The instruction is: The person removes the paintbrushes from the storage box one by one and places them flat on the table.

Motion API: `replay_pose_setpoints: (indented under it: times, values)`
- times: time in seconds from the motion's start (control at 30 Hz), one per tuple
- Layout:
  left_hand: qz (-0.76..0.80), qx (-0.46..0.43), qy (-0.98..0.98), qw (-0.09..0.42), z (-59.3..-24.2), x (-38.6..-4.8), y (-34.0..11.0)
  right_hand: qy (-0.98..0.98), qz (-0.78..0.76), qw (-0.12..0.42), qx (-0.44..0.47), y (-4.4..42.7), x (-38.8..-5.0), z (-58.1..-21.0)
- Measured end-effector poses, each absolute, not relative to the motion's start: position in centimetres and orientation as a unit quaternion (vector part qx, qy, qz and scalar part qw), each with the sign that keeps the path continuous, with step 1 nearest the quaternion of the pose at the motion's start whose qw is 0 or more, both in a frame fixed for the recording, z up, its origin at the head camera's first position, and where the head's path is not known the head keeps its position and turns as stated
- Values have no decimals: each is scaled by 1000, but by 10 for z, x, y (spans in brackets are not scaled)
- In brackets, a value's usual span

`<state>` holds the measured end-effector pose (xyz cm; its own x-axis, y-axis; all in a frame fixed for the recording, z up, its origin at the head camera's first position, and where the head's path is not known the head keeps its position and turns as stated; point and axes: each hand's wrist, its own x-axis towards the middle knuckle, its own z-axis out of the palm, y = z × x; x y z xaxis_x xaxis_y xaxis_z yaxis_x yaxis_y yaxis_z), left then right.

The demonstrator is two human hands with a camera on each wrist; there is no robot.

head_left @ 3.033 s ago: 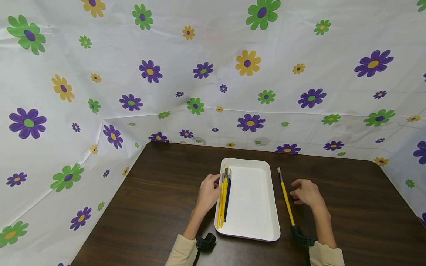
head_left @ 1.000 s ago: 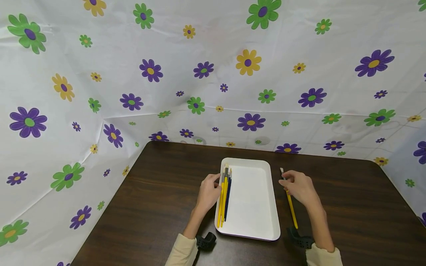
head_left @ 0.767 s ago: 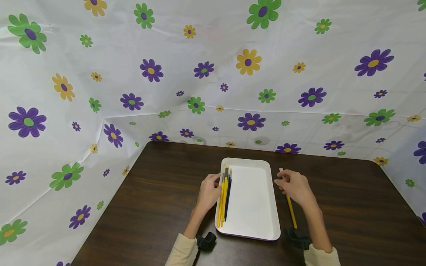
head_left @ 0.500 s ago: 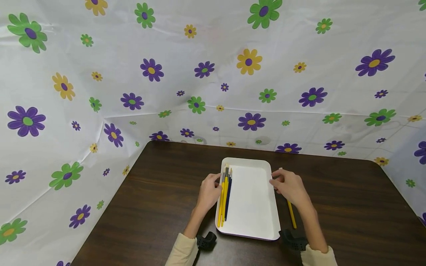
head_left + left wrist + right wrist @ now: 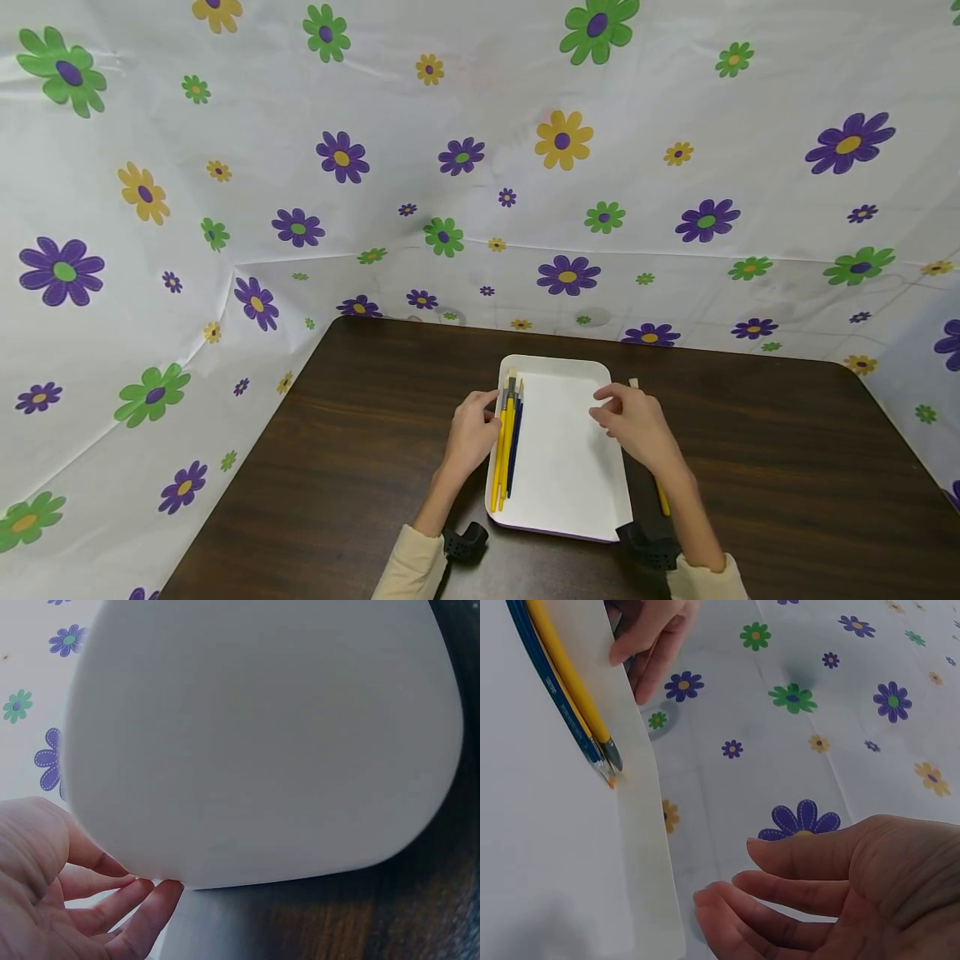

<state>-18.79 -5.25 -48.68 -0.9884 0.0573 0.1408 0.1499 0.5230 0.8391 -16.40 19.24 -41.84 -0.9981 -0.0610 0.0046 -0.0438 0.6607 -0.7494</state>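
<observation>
A white tray [image 5: 570,475] lies on the table, with several yellow and dark blue paintbrushes [image 5: 506,442] together along its left side. My left hand [image 5: 470,433] grips the tray's left rim; in the left wrist view its fingertips [image 5: 161,896] meet the edge. Over the tray's right rim hovers my right hand [image 5: 633,423], thumb and fingers loosely bent and apart, nothing between them. On the table to the tray's right is a single yellow paintbrush [image 5: 663,500]; my right hand and forearm hide its middle.
Dark wooden table [image 5: 360,433] extends on both sides of the tray. A white cloth with flowers [image 5: 480,192] hangs behind and at the left. Black wrist mounts [image 5: 467,543] sit on both wrists, the right one overlapping the tray's near right corner.
My right hand has moved left, from beside the loose paintbrush to above the tray's right rim. That brush shifted slightly on the table earlier. My left hand stays at the left rim.
</observation>
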Motion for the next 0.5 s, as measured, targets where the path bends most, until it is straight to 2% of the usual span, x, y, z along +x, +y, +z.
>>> replay_pose_setpoints:
  times: [0.5]
  values:
    - [-486,-60,-871,45,-488,-187,-53,906,-422,2,-34,162,-162,-425]
